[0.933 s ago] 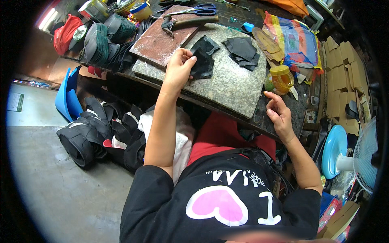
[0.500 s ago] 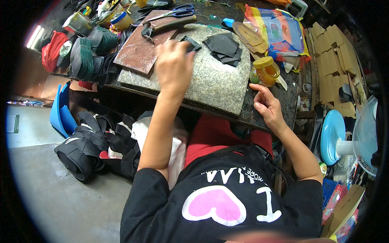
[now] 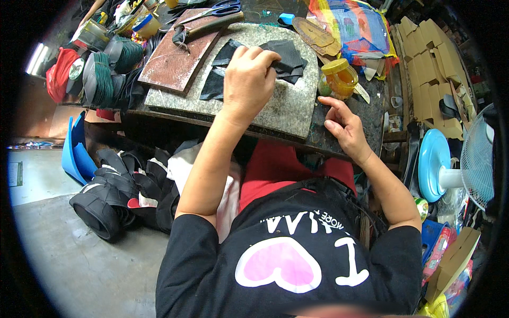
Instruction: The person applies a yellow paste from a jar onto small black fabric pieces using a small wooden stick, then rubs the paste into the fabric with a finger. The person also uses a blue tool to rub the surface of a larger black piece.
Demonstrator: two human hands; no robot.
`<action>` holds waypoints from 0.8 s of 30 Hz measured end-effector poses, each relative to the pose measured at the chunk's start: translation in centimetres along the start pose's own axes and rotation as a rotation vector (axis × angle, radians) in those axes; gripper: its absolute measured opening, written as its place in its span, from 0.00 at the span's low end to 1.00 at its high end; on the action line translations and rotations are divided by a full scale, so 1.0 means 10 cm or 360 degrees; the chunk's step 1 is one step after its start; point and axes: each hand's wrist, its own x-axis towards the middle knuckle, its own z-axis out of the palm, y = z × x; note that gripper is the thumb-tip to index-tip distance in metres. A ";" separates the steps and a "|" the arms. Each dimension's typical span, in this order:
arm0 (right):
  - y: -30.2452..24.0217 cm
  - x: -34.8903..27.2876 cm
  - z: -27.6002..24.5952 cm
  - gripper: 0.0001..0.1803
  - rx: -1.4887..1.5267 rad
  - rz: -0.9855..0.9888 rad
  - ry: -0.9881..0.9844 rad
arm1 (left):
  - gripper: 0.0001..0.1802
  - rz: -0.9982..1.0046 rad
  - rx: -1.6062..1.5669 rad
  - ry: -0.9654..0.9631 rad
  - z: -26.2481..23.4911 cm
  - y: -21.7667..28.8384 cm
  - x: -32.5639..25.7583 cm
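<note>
A stack of black cut pieces (image 3: 289,55) is seen on the grey speckled stone slab (image 3: 275,108), at its far right part. More black pieces (image 3: 214,79) are spread to the left of the stack on the same slab. The left hand (image 3: 248,79) is laid over the near edge of the stack, its grip pressed together with the fingertips curled onto the top piece; whether a piece is actually pinched cannot be told. The right hand (image 3: 343,127) is rested on the dark table (image 3: 371,103) just beside the slab's right edge, its grip loosely spread and nothing held. A yellow jar (image 3: 339,77) is stood just beyond the right hand. A reddish-brown board (image 3: 177,58) is laid on the slab's far left corner, with a hammer (image 3: 204,29) across its far end and scissors (image 3: 222,8) beyond. Black strapped items (image 3: 114,193) are piled on the floor at the left.
</note>
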 end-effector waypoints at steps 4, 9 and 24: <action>0.00 0.00 0.02 0.25 0.0034 -0.0015 0.0042 | 0.05 0.0512 0.0079 -0.0464 -0.10 0.11 -0.01; -0.03 -0.01 0.00 0.22 -0.0099 -0.0027 0.0142 | 0.16 0.0404 -0.0037 -0.0391 0.13 0.22 -0.21; -0.02 0.26 0.05 0.26 -0.0616 0.0186 -0.0322 | 0.14 0.0099 0.0046 -0.0463 0.00 0.23 -0.63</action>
